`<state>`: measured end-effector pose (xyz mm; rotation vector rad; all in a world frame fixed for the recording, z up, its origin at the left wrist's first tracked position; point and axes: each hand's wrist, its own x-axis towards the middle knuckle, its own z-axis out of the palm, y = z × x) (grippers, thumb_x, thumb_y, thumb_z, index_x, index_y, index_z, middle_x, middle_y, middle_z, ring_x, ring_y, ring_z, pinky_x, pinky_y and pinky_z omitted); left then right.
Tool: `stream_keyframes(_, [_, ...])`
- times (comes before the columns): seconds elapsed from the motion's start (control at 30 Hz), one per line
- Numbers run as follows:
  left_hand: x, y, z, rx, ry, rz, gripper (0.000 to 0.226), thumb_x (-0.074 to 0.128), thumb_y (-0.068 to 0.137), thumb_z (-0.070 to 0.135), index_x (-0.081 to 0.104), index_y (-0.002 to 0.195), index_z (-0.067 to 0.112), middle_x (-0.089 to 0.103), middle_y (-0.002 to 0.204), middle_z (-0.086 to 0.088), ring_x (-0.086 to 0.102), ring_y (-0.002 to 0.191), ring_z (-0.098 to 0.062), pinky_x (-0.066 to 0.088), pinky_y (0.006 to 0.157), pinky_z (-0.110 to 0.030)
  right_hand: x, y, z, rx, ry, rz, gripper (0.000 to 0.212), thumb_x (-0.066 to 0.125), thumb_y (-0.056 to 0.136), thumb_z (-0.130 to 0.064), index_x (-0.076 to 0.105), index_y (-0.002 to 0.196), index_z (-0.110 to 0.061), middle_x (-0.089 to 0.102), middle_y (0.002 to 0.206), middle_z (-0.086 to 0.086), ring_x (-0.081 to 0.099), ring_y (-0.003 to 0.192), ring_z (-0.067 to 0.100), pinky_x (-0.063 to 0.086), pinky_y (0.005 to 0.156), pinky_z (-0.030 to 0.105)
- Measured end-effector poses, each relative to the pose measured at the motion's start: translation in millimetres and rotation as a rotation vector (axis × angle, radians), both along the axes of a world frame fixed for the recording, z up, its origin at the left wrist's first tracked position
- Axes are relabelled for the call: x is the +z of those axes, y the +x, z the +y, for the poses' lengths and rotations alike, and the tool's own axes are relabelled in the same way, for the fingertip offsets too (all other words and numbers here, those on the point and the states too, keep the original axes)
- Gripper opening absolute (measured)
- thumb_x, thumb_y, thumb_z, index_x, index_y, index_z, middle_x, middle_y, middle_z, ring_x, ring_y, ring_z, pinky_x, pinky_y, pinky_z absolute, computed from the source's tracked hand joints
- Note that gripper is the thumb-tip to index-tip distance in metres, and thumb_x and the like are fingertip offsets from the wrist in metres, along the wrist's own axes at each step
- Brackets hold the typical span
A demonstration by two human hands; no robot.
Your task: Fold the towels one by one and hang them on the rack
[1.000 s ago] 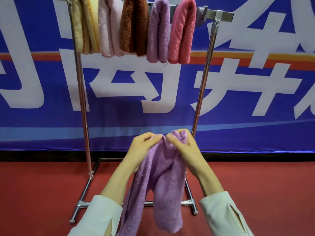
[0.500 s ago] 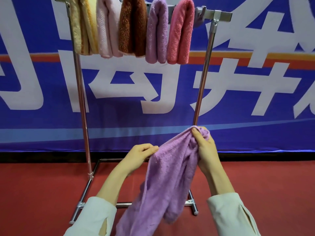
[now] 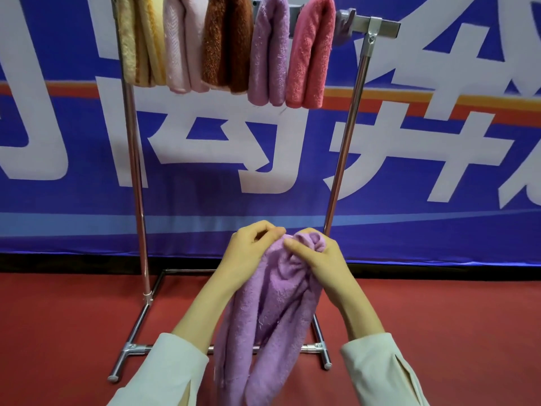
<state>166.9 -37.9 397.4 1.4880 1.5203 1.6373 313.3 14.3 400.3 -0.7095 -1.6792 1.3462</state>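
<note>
- Head view: a towel point(image 3: 272, 312) hangs at 6 o'clock in the frame, bunched at its top and trailing down between the forearms, off the floor point(image 3: 58, 332) as far as the frame shows.
- The left hand point(image 3: 248, 253) and right hand point(image 3: 319, 259) sit close together, almost touching, at the towel's top edge. The right one is clamped round a gathered wad of cloth. The left one pinches the edge just beside it, at 9 o'clock of the wad.
- Both hands hold the upper edge, probably so that the cloth drops under its own weight and the corners can be found for a clean fold. The towel is crumpled, not yet folded.
- The rack point(image 3: 134, 171) stands beyond the hands, its bar at 12 o'clock. The hung towels point(image 3: 228, 45), five of them, are folded over it side by side and packed toward 11 o'clock.
- This leaves bare bar at 1 o'clock, beside the pink one point(image 3: 310, 54), which looks like the likely spot for this towel.
- A blue banner point(image 3: 439, 171) fills the background.
</note>
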Motion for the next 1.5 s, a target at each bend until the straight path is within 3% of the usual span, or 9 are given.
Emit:
stream_keyframes(0.2, [-13.9,-7.0,-0.3,-0.123,-0.095,-0.008,0.011,0.067,0.088,0.025,0.069,0.084,0.015,0.068,0.081,0.001,0.056,0.075,-0.007,0.044,0.077,-0.024,0.0,3.8,2.2,-0.036,0.007,0.099,0.017,0.064,0.092,-0.016,0.053,0.079,-0.014,0.054,0.072,-0.002,0.054,0.072,0.010,0.047,0.068,0.020])
stream_keyframes(0.33, [-24.6,-24.5,-0.9,-0.002,-0.168,0.069,0.007,0.066,0.088,0.024,0.069,0.084,0.019,0.069,0.081,0.002,0.055,0.071,-0.007,0.043,0.073,-0.024,0.8,5.7,7.7,-0.222,-0.069,0.246,0.020,0.062,0.093,-0.020,0.053,0.076,-0.019,0.050,0.072,-0.001,0.050,0.069,0.012,0.043,0.067,0.026])
stream_keyframes(0.53, [-35.1,-31.9,-1.4,0.128,-0.137,-0.121,0.011,0.063,0.091,0.015,0.070,0.088,0.007,0.068,0.084,0.003,0.056,0.076,-0.003,0.043,0.075,-0.012,0.2,6.6,13.0,-0.424,-0.042,0.235,0.023,0.059,0.095,-0.027,0.051,0.075,-0.019,0.046,0.069,-0.007,0.044,0.065,0.008,0.039,0.067,0.025])
stream_keyframes(0.7, [-16.7,-11.2,2.2,0.092,-0.015,-0.135,0.014,0.056,0.095,0.018,0.065,0.088,0.010,0.063,0.082,0.008,0.054,0.077,-0.003,0.043,0.074,-0.013,-0.9,4.2,8.8,-0.236,0.002,0.169,0.035,0.072,0.085,-0.012,0.040,0.073,-0.016,0.035,0.067,-0.005,0.037,0.057,0.004,0.037,0.058,0.014])
stream_keyframes(0.9, [2.2,3.9,-1.3,0.002,0.063,-0.046,0.012,0.059,0.093,0.016,0.066,0.084,0.013,0.066,0.080,0.008,0.057,0.074,-0.001,0.045,0.074,-0.013,-2.3,2.4,1.1,0.055,0.047,-0.096,0.027,0.083,0.072,-0.010,0.066,0.093,-0.007,0.068,0.081,0.003,0.063,0.076,0.009,0.053,0.073,0.022])
stream_keyframes(1.13, [-9.2,-5.9,-3.7,-0.139,-0.170,-0.036,0.014,0.067,0.088,0.024,0.067,0.079,0.013,0.058,0.070,0.007,0.049,0.067,-0.005,0.040,0.068,-0.019,-1.3,5.9,4.2,-0.183,-0.042,0.082,0.011,0.065,0.088,-0.006,0.058,0.080,-0.009,0.058,0.074,0.006,0.055,0.068,0.012,0.048,0.064,0.020])
stream_keyframes(1.27, [-20.4,-15.0,-5.2,-0.248,-0.364,-0.007,0.037,0.071,0.083,0.036,0.066,0.087,0.000,0.060,0.080,0.000,0.052,0.074,-0.013,0.042,0.072,-0.031,1.8,11.9,10.9,-0.435,-0.135,0.269,0.016,0.068,0.086,-0.010,0.059,0.076,-0.017,0.059,0.068,-0.007,0.056,0.063,0.007,0.047,0.061,0.018])
stream_keyframes(1.4, [-17.9,-10.9,-6.3,-0.204,-0.219,-0.279,0.029,0.060,0.093,0.032,0.067,0.095,0.004,0.068,0.092,0.002,0.061,0.086,-0.011,0.046,0.082,-0.026,-2.0,14.1,14.9,-0.458,-0.058,0.231,0.019,0.066,0.087,-0.008,0.053,0.073,-0.015,0.049,0.065,-0.007,0.046,0.059,0.007,0.041,0.059,0.019])
stream_keyframes(1.5, [-7.8,-3.9,-3.4,-0.055,-0.092,-0.424,0.017,0.056,0.095,0.022,0.069,0.093,0.011,0.070,0.086,0.002,0.062,0.080,-0.009,0.049,0.075,-0.023,-3.1,10.5,12.7,-0.330,-0.028,0.167,0.017,0.065,0.086,-0.003,0.054,0.076,-0.011,0.049,0.063,-0.005,0.046,0.058,0.008,0.041,0.059,0.021])
